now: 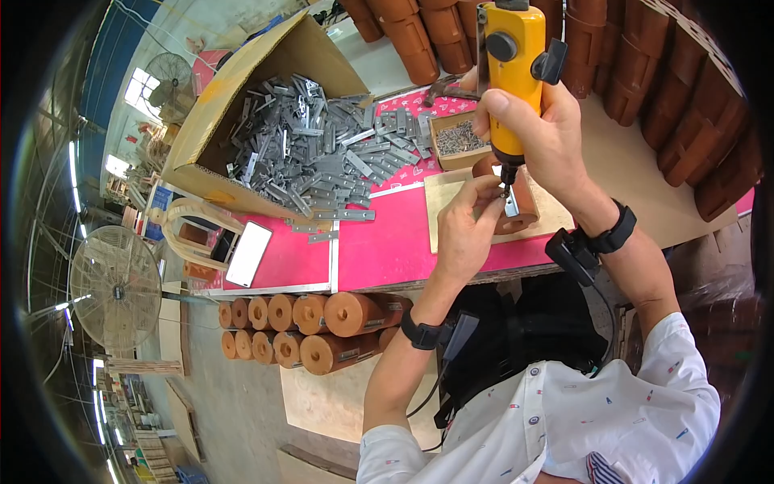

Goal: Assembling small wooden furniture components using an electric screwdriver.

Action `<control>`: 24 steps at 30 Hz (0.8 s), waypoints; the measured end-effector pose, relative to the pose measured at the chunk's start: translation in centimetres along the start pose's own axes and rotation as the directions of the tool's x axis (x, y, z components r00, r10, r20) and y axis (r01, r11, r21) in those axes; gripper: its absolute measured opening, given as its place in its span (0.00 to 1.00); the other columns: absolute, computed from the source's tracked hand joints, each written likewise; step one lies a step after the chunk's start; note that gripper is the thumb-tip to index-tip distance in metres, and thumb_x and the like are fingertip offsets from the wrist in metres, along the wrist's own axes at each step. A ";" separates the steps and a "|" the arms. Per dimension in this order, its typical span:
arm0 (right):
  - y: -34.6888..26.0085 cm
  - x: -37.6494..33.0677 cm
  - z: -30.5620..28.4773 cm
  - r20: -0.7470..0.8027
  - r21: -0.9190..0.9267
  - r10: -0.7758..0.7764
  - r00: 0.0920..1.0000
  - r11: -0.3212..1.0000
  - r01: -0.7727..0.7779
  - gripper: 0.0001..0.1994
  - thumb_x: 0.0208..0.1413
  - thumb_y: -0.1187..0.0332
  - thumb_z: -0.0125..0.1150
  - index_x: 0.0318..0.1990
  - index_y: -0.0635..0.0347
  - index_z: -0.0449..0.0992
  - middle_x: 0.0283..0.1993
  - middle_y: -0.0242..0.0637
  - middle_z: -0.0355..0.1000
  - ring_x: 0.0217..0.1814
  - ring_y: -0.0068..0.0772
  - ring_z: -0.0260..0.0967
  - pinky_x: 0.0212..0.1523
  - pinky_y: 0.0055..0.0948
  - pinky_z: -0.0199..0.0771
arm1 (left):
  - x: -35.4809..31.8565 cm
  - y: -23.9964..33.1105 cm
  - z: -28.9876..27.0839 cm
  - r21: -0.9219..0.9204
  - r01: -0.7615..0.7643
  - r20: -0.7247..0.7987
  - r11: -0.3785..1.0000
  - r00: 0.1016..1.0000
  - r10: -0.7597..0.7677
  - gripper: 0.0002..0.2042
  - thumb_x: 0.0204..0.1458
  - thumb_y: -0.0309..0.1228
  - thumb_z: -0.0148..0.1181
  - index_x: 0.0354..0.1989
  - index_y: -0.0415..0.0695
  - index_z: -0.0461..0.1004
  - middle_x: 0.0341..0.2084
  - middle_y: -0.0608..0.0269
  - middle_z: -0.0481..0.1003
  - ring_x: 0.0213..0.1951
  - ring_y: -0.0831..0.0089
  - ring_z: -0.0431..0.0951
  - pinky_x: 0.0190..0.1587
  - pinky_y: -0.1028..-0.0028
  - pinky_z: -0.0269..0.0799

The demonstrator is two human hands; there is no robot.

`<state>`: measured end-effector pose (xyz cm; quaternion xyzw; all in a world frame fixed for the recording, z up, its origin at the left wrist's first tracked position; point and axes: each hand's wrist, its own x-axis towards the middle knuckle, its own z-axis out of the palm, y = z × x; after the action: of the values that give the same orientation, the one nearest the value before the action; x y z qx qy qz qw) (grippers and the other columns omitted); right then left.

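Observation:
My right hand [536,121] is wrapped round a yellow power screwdriver [516,81], which points straight down. Its dark bit meets a brown wooden cylinder [526,198] lying on its side on a pale board [446,211]. Along the cylinder's top lies a small grey metal plate [511,206]. My left hand [468,226] is closed in a pinch beside the bit's tip, over the plate; whatever its fingertips hold is too small to make out. Just behind the cylinder stands an open box of screws [461,139].
A cardboard box [211,181] on its side spills many grey metal plates [322,153] over the pink tabletop [379,250]. A hammer [447,91] lies behind the screws. A white-screened phone [249,254] leans on a wooden stand. Brown cylinders [351,313] are stacked below; more brown pieces [645,73] stand behind.

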<state>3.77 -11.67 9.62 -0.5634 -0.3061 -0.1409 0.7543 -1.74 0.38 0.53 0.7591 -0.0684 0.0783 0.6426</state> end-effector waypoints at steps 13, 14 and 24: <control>-0.1 0.0 -0.1 0.009 0.011 0.016 1.000 1.000 -0.017 0.16 0.54 0.67 0.61 0.48 0.63 0.67 0.41 0.33 0.72 0.31 0.19 0.71 0.32 0.20 0.73 | -0.3 0.0 0.4 0.005 -0.052 0.002 0.999 0.999 0.052 0.11 0.50 0.20 0.59 0.43 0.37 0.72 0.33 0.62 0.78 0.39 0.77 0.76 0.43 0.77 0.70; -0.1 0.0 -0.2 0.008 0.010 0.013 1.000 1.000 -0.013 0.16 0.54 0.67 0.61 0.48 0.63 0.67 0.41 0.33 0.72 0.31 0.19 0.71 0.32 0.20 0.73 | -0.3 -0.1 0.5 0.004 -0.052 0.003 0.999 0.999 0.052 0.11 0.50 0.20 0.59 0.43 0.37 0.72 0.33 0.62 0.78 0.39 0.77 0.76 0.43 0.77 0.70; 0.3 0.1 0.6 -0.030 0.062 0.044 0.999 0.997 -0.042 0.16 0.50 0.67 0.66 0.43 0.62 0.68 0.30 0.29 0.69 0.28 0.16 0.66 0.29 0.20 0.68 | -0.5 -1.6 0.3 0.017 -0.111 -0.101 0.994 0.989 0.112 0.10 0.48 0.19 0.60 0.40 0.38 0.74 0.33 0.61 0.78 0.38 0.74 0.77 0.44 0.75 0.71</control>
<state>3.79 -11.02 9.57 -0.5442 -0.2860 -0.1241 0.7788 -1.90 0.35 -1.15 0.7527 -0.0777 0.1530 0.6356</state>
